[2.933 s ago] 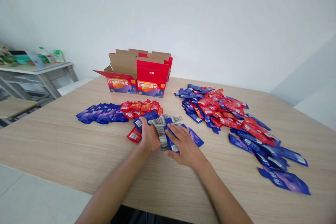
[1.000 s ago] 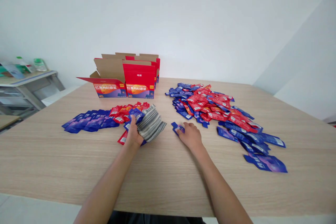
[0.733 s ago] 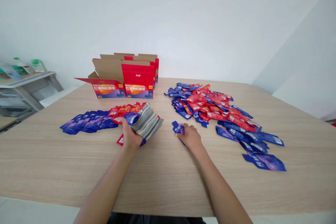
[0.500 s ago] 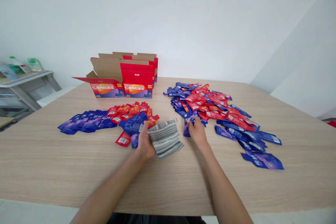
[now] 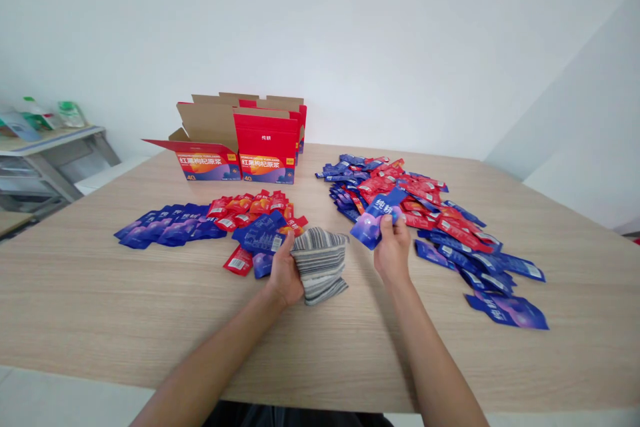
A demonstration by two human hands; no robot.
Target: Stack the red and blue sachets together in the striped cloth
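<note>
My left hand [image 5: 283, 272] is closed round a thick stack of sachets [image 5: 320, 263], seen edge-on as grey and white stripes, with its lower end on the wooden table [image 5: 100, 307]. My right hand [image 5: 393, 249] is raised slightly off the table and pinches a blue sachet [image 5: 376, 217] with white lettering. That sachet is just right of the stack, in front of a big mixed heap of red and blue sachets [image 5: 425, 213].
A fanned row of blue sachets [image 5: 165, 223] and red sachets [image 5: 250, 205] lies left of my left hand. Open red cartons [image 5: 240, 140] stand at the back of the table. Loose blue sachets [image 5: 505, 310] trail to the right. A grey shelf unit [image 5: 45, 153] stands far left.
My right hand picked a blue sachet off the table near the heap and lifted it. My left hand shifted the stack from the left rows toward the middle.
</note>
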